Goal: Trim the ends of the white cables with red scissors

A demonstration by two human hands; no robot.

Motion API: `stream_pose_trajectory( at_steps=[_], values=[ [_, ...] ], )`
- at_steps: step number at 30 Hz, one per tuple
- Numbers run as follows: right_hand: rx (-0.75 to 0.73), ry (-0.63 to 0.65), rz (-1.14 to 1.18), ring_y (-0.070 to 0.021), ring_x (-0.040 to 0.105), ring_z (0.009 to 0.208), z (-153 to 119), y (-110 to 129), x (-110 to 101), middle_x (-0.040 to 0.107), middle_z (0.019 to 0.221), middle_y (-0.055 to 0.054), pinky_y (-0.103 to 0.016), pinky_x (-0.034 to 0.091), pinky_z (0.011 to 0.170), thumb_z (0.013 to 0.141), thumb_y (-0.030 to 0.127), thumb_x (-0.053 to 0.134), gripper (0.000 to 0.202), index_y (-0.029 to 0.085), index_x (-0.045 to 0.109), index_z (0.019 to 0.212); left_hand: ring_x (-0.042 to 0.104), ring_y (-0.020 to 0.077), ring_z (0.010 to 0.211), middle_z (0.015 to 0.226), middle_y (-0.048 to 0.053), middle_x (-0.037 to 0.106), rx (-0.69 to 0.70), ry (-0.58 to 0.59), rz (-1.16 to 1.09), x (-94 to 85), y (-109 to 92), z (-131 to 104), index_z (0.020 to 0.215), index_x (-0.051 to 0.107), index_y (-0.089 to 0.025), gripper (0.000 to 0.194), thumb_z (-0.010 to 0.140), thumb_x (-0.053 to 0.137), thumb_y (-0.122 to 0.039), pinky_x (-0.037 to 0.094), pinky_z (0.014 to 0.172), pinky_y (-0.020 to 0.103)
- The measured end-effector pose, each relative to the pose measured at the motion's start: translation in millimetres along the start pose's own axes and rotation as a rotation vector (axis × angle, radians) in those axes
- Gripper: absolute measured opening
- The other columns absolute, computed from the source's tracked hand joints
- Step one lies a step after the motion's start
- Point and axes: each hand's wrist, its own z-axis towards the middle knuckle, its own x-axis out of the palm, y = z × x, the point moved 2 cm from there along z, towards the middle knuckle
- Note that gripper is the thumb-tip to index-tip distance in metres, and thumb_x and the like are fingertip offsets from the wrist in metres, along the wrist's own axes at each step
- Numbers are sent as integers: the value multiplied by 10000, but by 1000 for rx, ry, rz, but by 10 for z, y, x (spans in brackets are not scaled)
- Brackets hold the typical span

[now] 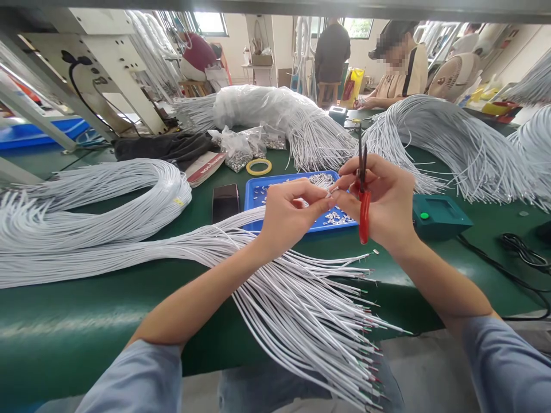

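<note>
White cables (301,310) below left hand (286,215), red-handled scissors (364,215) in right hand (391,201)

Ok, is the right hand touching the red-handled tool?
Touching: the head view shows the red-handled tool gripped in the right hand, its dark blades pointing up.

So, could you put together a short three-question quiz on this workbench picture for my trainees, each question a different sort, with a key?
1. Which hand holds the red-handled scissors? A) left B) right C) neither

2. True or false: the smartphone lies inside the blue tray.

3. Fill in the missing colour: the roll of tape on the green table is ____.

Key:
1. B, the right hand.
2. False; it lies beside the tray, on the left.
3. Yellow.
</note>
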Motion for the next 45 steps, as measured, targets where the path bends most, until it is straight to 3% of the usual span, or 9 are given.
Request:
stream_pose_trajectory(
  at_steps=[6,14,19,27,31,37,40,42,45],
  values=[
    [21,-13,25,-99,560,569,11,-24,0,612,646,60,-274,451,513,672,170,715,192,252,605,806,545,73,555,645,23,701,32,16,5,7,16,-3,672,734,-154,245,694,799,-390,384,471,193],
    [-34,-36,26,-73,471,564,11,-32,-20,590,661,73,-248,402,517,641,49,668,264,239,617,817,564,93,570,633,24,691,47,82,1,-12,4,15,702,733,-156,320,738,742,-474,446,533,223],
    [-125,-66,-114,-112,528,652,-6,-27,-15,590,712,52,-290,430,601,668,72,652,240,247,598,823,555,93,553,583,6,632,63,134,27,-25,8,17,705,692,-156,340,828,652,-470,457,549,221],
    [-89,106,-39,-111,536,637,71,-39,-100,623,712,59,-283,424,572,657,82,666,250,272,606,808,568,101,582,599,14,615,110,300,93,-41,-23,23,711,631,-160,362,931,506,-420,471,591,225],
    [-124,61,-34,-118,547,646,122,-94,-88,626,713,50,-289,435,583,660,87,650,238,268,600,805,585,114,604,621,34,633,119,352,59,-13,-53,24,649,623,-158,380,906,546,-429,489,590,237],
    [65,137,-228,-112,543,625,354,-743,-71,596,655,42,-281,427,596,653,85,604,194,208,605,802,596,120,592,609,33,651,3,381,-61,-18,-182,-29,650,664,-160,311,827,663,-416,487,558,239],
    [338,252,-384,-105,505,578,430,-1289,-123,561,590,34,-273,416,570,683,42,621,178,172,630,804,575,98,553,636,34,670,-141,613,-183,50,-235,-128,695,694,-158,194,816,685,-309,453,502,209],
    [406,286,-417,-108,515,594,445,-1610,-169,590,622,1,-277,444,584,740,91,664,65,147,632,747,575,91,559,658,40,682,-237,809,-209,153,-212,-236,721,709,-147,134,814,676,-237,444,500,194],
    [449,336,-417,-134,620,832,439,-1954,-221,659,984,-50,-311,547,758,912,319,581,197,151,636,998,557,78,560,646,38,675,-312,938,-230,337,-90,-416,733,712,-122,139,806,682,-236,437,507,174]
  ],
)
